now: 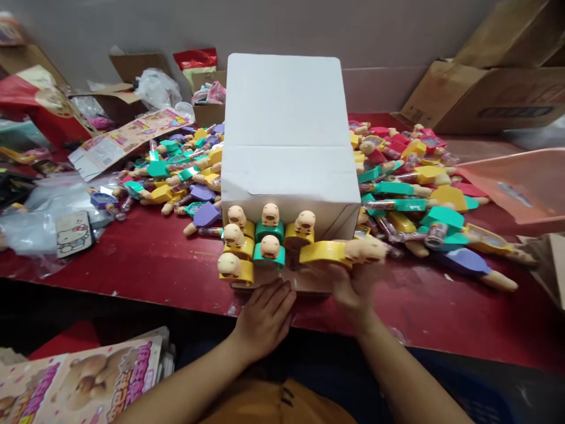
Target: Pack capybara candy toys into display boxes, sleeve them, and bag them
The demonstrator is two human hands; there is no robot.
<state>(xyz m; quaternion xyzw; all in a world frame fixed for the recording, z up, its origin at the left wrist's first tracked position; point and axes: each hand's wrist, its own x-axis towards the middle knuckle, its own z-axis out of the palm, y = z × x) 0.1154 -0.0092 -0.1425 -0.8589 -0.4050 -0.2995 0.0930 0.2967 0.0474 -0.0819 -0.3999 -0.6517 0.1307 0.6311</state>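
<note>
Right hand (356, 290): gripping yellow toy (324, 253) | left hand (265, 321): open, fingers together, by white box (289, 118) | handling: steady wrist, avoid knocking upright toys (269, 252).

Soft, moderate light leaves a pale sheen on the red counter (185, 265); the lower edge is dark, the right grip (362, 282) slightly blurred.

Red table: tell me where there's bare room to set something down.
One bare patch of the table lies between the kitty card and the box; another, between the right hand and the purple toy. It is crowded farther back, where toys heap on both sides of the box.
</note>
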